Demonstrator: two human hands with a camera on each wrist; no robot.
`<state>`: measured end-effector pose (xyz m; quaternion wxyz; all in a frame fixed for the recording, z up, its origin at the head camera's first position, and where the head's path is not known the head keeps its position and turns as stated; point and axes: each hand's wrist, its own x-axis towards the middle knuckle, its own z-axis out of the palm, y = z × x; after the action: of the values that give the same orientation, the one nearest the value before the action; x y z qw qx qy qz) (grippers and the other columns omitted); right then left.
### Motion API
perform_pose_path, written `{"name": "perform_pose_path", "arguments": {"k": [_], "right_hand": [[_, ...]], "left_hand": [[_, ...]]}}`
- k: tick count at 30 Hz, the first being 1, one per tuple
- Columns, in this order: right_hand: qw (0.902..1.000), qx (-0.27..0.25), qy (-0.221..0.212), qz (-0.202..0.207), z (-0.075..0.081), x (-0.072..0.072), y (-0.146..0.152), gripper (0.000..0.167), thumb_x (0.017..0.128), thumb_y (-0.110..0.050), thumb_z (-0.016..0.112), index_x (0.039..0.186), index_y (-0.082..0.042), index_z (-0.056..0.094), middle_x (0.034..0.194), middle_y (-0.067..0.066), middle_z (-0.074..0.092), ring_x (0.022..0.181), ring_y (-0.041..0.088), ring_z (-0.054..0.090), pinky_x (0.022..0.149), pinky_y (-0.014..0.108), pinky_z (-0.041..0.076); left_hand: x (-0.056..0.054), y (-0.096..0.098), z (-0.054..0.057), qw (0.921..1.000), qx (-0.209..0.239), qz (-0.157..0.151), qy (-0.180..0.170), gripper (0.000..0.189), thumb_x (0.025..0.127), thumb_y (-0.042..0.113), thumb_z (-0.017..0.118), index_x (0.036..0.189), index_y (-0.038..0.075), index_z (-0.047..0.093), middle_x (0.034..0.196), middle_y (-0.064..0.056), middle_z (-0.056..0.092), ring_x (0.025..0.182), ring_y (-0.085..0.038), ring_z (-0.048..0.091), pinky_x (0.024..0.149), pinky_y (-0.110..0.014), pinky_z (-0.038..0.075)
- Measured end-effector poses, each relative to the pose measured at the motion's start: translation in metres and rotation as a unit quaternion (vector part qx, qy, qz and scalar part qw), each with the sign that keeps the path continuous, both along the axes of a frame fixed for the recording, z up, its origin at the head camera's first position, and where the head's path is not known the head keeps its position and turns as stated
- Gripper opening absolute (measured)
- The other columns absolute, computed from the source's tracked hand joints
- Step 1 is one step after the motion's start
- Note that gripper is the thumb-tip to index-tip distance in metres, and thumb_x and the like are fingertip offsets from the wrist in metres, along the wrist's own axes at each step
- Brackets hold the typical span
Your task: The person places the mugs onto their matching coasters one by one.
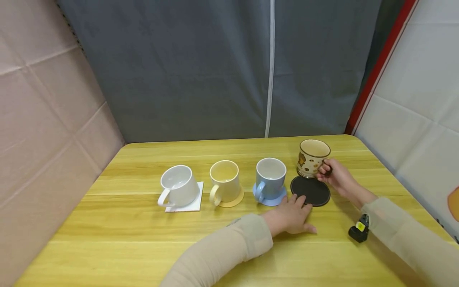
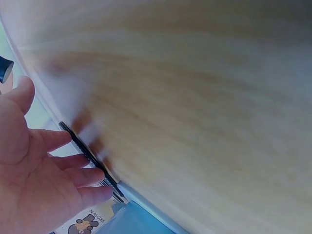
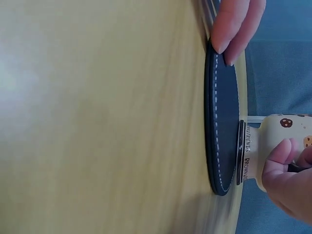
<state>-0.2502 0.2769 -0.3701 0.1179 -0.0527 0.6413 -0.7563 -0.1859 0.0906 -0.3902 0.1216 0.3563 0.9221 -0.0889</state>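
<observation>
My right hand (image 1: 336,177) grips the handle of a cream mug (image 1: 309,160) with brown bear and cookie patterns and a dark rim. The mug stands upright at the far edge of a round black coaster (image 1: 311,192), its base overlapping that edge in the head view. White stitching runs round the coaster (image 3: 225,122) in the right wrist view. My left hand (image 1: 295,215) lies palm down at the coaster's near left edge, fingers spread and fairly straight. In the right wrist view its fingertips (image 3: 229,41) touch the coaster's rim.
Left of the coaster stands a blue mug (image 1: 271,179) on a blue coaster (image 1: 279,200). Further left are a yellow mug (image 1: 225,184) on a yellow coaster (image 1: 238,199) and a white mug (image 1: 179,187) on a square white coaster (image 1: 193,205). A grey curtain (image 1: 201,79) hangs behind the table.
</observation>
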Motion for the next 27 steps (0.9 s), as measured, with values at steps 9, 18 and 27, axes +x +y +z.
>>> {"name": "perform_pose_path", "arguments": {"k": [9,18,27], "right_hand": [[0.9998,0.018,0.006,0.005,-0.002,0.008,0.001,0.036,0.1,-0.019,0.018,0.067,-0.012,0.03,0.068,-0.001,0.038,0.069,0.012,0.048,0.066,0.023,0.046],[0.9996,0.019,0.015,0.013,-0.004,0.016,0.001,0.037,0.1,-0.018,0.019,0.066,-0.012,0.032,0.068,-0.002,0.041,0.07,0.012,0.05,0.067,0.023,0.047],[0.9992,0.004,0.023,0.031,-0.006,0.024,0.003,0.036,0.1,-0.019,0.02,0.067,-0.012,0.032,0.07,-0.002,0.042,0.071,0.012,0.05,0.068,0.023,0.047]], "left_hand": [[0.0,-0.001,0.002,1.0,0.004,-0.001,0.0,0.07,0.084,0.068,0.034,0.143,0.031,0.027,0.15,0.005,0.02,0.137,-0.019,0.021,0.11,-0.038,0.021],[0.0,0.0,0.001,1.0,0.007,0.002,-0.004,0.07,0.084,0.069,0.033,0.143,0.032,0.026,0.15,0.006,0.02,0.137,-0.019,0.021,0.11,-0.039,0.02],[0.0,0.0,0.0,0.9999,0.011,0.004,-0.003,0.069,0.084,0.068,0.033,0.142,0.033,0.027,0.15,0.006,0.02,0.137,-0.018,0.021,0.11,-0.039,0.021]]}}
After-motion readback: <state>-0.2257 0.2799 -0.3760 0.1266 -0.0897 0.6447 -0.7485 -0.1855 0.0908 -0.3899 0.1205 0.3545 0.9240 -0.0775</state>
